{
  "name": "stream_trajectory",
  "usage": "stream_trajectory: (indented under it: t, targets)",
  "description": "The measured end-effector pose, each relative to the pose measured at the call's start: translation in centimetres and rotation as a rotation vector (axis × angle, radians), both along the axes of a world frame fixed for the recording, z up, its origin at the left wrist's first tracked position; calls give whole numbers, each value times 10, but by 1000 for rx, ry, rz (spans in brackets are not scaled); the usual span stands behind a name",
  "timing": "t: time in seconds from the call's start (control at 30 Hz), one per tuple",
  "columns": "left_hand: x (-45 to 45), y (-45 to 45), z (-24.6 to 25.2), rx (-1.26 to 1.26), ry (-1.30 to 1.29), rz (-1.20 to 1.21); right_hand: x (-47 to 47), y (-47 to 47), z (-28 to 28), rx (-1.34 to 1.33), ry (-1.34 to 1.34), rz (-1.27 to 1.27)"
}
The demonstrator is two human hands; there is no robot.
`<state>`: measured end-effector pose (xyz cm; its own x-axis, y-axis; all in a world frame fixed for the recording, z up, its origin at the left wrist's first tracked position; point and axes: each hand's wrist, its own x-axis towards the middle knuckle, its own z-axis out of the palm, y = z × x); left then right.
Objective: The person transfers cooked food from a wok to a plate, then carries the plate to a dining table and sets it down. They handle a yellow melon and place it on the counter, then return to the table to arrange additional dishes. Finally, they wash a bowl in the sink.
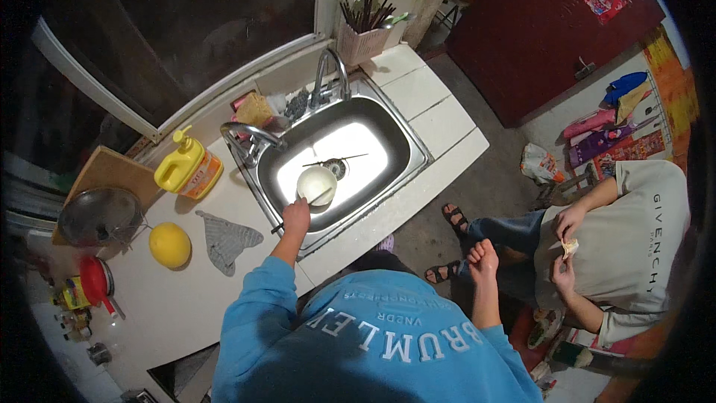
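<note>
My left hand [296, 215] reaches over the near left rim of the sink [400, 140], its fingers closed on a dark chopstick [320, 197]. The chopstick slants across a pale round bowl [314, 182] in the steel basin. My fingertips are at the bowl's rim; whether they also grip it I cannot tell. More chopsticks [352, 156] lie beside the bowl, across the drain strainer [336, 168]. Away from the counter, my right hand [484, 259] is raised near my body, its fingers curled with nothing visible in them.
Two faucets [333, 75] stand behind the basin, near a chopstick holder [363, 45]. Left on the counter are a yellow pump bottle [190, 168], a grey cloth [226, 240], a yellow melon [169, 244] and a wok [100, 215]. Another person [609, 246] sits at right, holding a small item.
</note>
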<state>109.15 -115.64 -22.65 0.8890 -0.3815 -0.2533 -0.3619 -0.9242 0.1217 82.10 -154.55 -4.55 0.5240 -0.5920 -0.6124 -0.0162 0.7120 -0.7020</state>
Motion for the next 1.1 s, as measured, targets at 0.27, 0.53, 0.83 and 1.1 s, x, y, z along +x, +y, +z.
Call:
stream_trajectory:
  t: [0.27, 0.53, 0.83, 1.1]
  targets:
    - [-7, 0, 16, -572, 127, 273, 105, 34, -20, -224, 178, 487]
    - [-19, -8, 58, -1364, 956, 1116, 287, 49, -114, -712, 110, 1242]
    - [3, -62, 60, -1256, 822, 1209, 435, 48, -270, -1836, 295, 1530]
    - [43, -94, 55, -1041, 665, 1087, 481, 24, -294, -2089, 113, 1478]
